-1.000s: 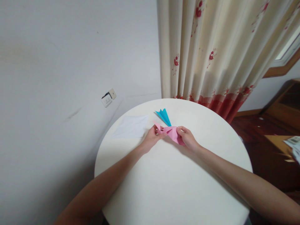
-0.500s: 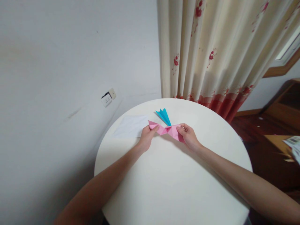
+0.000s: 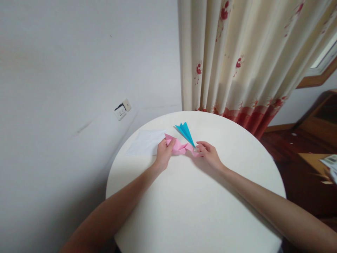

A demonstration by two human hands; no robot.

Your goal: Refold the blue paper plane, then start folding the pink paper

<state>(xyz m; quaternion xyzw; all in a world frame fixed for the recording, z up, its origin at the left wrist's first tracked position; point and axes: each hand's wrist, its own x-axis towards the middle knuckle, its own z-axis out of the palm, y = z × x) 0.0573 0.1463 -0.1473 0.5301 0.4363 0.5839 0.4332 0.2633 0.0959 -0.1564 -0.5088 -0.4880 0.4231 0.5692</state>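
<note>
Here, a round white table [image 3: 195, 211] seen from above, set against a pale wall with a wall socket [image 3: 121, 109] and a cream curtain printed with red flowers [image 3: 237, 59].

Near the table's far side, a partly folded piece of pink origami paper [image 3: 180, 147], lifted at its left end, low on the tabletop at its right. Left hand [image 3: 164, 154] pinching the paper's left tip, thumb and fingers [image 3: 171, 142] closed together on the flap. Right hand [image 3: 209, 154] pressing or pinching the paper's right end, fingertips close together on it; whether clamped on the paper or merely holding it down, hard to tell.

Just behind the pink paper, touching or nearly touching it, a finished blue folded-paper shape with pointed tips [image 3: 185, 131]. Just left of the left hand, a flat sheet of white paper [image 3: 146, 142], partly under the pink tip.

Likely risks, judged from this pose: thin paper stretched between two pinches, so a pull too hard may tear it at a crease or spring earlier folds open. A loose right-hand hold could let the end slip and skew the fold. Knuckles so near the blue shape might nudge or crush it.
</note>
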